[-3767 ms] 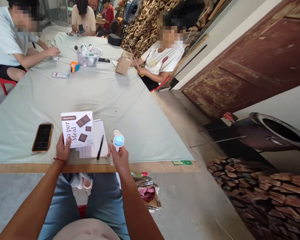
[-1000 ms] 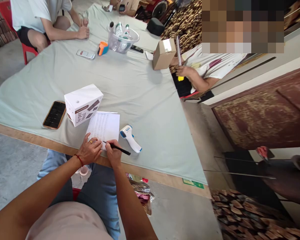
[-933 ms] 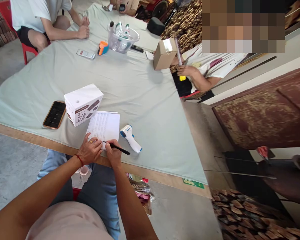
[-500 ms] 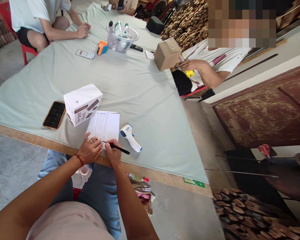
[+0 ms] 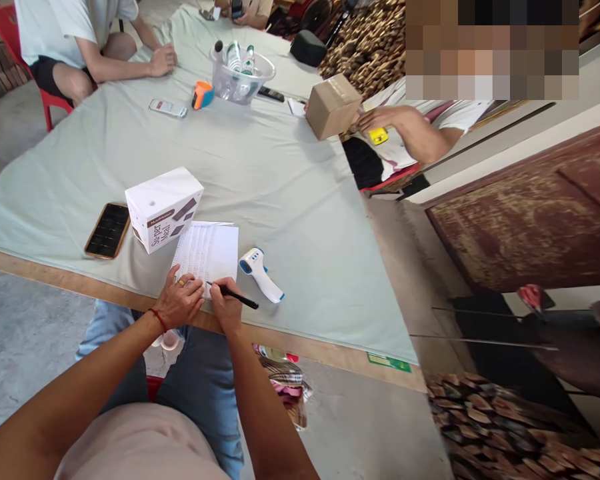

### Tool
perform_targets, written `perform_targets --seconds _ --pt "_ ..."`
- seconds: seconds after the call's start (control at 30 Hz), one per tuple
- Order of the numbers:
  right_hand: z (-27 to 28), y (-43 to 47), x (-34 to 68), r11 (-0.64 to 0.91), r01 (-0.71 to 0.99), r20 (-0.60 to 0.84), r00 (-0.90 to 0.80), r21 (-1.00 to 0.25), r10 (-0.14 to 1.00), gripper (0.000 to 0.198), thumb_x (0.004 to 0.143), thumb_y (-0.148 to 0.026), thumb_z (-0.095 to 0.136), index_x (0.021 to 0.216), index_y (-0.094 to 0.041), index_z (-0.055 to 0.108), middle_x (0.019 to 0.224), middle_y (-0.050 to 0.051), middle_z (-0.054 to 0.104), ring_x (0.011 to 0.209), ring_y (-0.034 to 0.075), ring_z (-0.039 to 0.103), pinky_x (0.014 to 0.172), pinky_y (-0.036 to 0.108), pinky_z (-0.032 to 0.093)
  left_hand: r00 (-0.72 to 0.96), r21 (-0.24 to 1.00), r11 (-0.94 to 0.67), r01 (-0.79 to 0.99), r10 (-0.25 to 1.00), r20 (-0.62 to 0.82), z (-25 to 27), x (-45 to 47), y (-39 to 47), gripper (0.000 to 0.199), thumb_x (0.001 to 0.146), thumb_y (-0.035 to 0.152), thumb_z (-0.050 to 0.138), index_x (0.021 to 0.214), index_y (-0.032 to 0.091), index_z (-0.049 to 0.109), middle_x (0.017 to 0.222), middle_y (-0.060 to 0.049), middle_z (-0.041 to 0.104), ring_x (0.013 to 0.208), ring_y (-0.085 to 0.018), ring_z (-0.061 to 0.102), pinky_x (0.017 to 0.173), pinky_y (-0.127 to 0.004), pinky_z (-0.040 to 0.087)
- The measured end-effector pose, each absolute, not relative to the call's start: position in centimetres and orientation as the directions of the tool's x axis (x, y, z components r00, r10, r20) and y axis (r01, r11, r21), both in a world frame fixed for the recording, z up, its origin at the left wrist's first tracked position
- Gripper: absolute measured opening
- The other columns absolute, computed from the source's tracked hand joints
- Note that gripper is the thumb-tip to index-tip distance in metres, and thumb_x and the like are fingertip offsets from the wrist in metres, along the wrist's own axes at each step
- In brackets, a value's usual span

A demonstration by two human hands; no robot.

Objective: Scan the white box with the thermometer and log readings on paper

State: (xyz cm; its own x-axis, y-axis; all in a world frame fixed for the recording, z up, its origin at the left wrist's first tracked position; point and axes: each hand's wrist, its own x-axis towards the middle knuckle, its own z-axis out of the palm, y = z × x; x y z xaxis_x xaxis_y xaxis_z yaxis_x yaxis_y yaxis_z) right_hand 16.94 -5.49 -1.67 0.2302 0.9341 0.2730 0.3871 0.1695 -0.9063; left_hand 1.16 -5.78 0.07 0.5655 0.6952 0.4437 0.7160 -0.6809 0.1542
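Observation:
My right hand [image 5: 226,303] grips a black pen [image 5: 240,296], its tip down on a sheet of paper [image 5: 221,252] covered in rows of handwriting. Resting on the lower left of that paper is my left hand [image 5: 180,300], fingers stretched out, with a ring and a red wrist string. A white box [image 5: 165,208] marked "Super Meal" stands just beyond the sheet. To the right of the paper lies a white and blue infrared thermometer [image 5: 262,275]. A phone in an orange-edged case [image 5: 108,231] lies left of the box.
A clear plastic basket [image 5: 265,72] with bottles stands farther back, beside an orange and blue tape roll [image 5: 203,95] and another phone [image 5: 168,108]. At the right edge, a person holds a cardboard box [image 5: 333,107] and a yellow tape measure [image 5: 379,136]. Another person sits at far left.
The person on the right has shifted the yellow tape measure slightly against the cardboard box. My hands, pen and paper stay almost in place; the view has shifted a little.

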Motion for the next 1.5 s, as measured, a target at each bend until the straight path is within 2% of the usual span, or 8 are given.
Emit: perform_targets --seconds 0.23,0.43,0.6,0.8,1.5 --pt "-1.63 -5.48 16.95 0.160 0.374 0.257 0.223 -0.913 0.940 0.013 0.076 -0.028 0.050 0.065 -0.022 0.050 0.059 -0.005 0.051 0.059 0.013 0.046 0.060 0.027 0.042 0.573 0.159 -0.675 0.720 0.708 0.413 0.15 1.11 -5.78 0.022 0.095 0.028 0.048 0.106 0.022 0.067 0.114 -0.003 0.069 0.110 -0.023 0.057 0.120 -0.058 0.013" --pt "-1.69 -5.46 16.80 0.139 0.372 0.257 0.290 -0.918 0.922 0.013 0.076 -0.028 0.050 0.065 -0.022 0.050 0.058 -0.004 0.051 0.058 0.013 0.046 0.059 0.028 0.041 0.567 0.186 -0.674 0.715 0.715 0.409 0.12 1.15 -5.79 0.021 0.094 0.027 0.050 0.106 0.023 0.067 0.114 -0.003 0.069 0.110 -0.023 0.057 0.120 -0.059 0.014" --pt "-1.69 -5.47 16.78 0.157 0.389 0.270 0.257 -0.908 0.928 0.013 0.076 -0.028 0.050 0.064 -0.022 0.049 0.058 -0.004 0.051 0.058 0.013 0.046 0.060 0.028 0.042 0.570 0.188 -0.670 0.718 0.722 0.394 0.27 1.15 -5.81 0.021 0.094 0.026 0.049 0.107 0.023 0.066 0.114 -0.003 0.068 0.110 -0.023 0.057 0.120 -0.058 0.013" --pt "-1.66 -5.56 16.86 0.122 0.374 0.255 0.331 -0.919 0.909 0.014 0.076 -0.030 0.051 0.065 -0.022 0.052 0.058 -0.004 0.053 0.059 0.014 0.047 0.060 0.029 0.042 0.573 0.186 -0.674 0.715 0.717 0.397 0.21 1.12 -5.78 0.021 0.094 0.027 0.049 0.105 0.023 0.067 0.115 -0.003 0.068 0.111 -0.023 0.056 0.120 -0.058 0.014" --pt "-1.96 -5.40 16.83 0.146 0.389 0.273 0.294 -0.909 0.916 0.014 0.076 -0.030 0.050 0.064 -0.022 0.051 0.057 -0.005 0.052 0.056 0.013 0.045 0.058 0.027 0.041 0.575 0.187 -0.677 0.711 0.714 0.399 0.09 1.13 -5.69 0.020 0.094 0.027 0.050 0.105 0.023 0.067 0.115 -0.003 0.068 0.111 -0.023 0.057 0.120 -0.058 0.015"
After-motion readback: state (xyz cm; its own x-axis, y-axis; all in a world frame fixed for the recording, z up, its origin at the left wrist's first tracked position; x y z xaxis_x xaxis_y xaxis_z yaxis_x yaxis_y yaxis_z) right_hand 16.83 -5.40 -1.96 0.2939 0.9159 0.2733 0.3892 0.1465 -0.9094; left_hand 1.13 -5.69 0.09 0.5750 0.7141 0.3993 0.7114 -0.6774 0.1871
